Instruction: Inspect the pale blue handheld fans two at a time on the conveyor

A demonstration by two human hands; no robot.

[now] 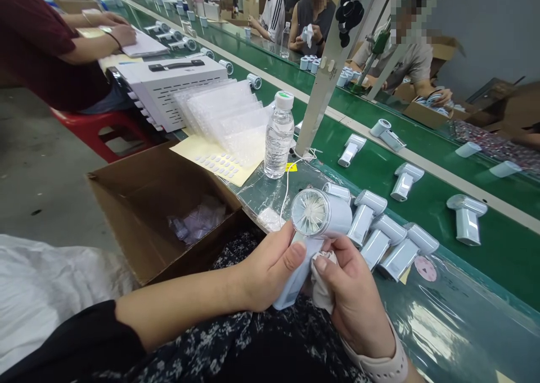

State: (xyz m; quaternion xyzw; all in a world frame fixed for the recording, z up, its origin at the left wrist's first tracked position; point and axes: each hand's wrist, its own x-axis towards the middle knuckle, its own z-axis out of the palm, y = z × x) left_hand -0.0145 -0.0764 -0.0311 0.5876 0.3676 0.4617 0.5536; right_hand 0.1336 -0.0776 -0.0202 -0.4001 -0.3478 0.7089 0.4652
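Observation:
A light blue handheld fan with a round, radially ribbed front is held up over my lap. My left hand is closed around its handle, thumb across the front. My right hand pinches a crumpled white cloth against the handle's right side; its fingertips also touch the fan near the head. Just beyond, several similar fans lie side by side on the bench edge.
A water bottle stands beside a sticker sheet and clear bubble bags. An open cardboard box sits at left. More fans lie on the green conveyor belt. A metal post rises behind the bottle. Co-workers sit across the line and at left.

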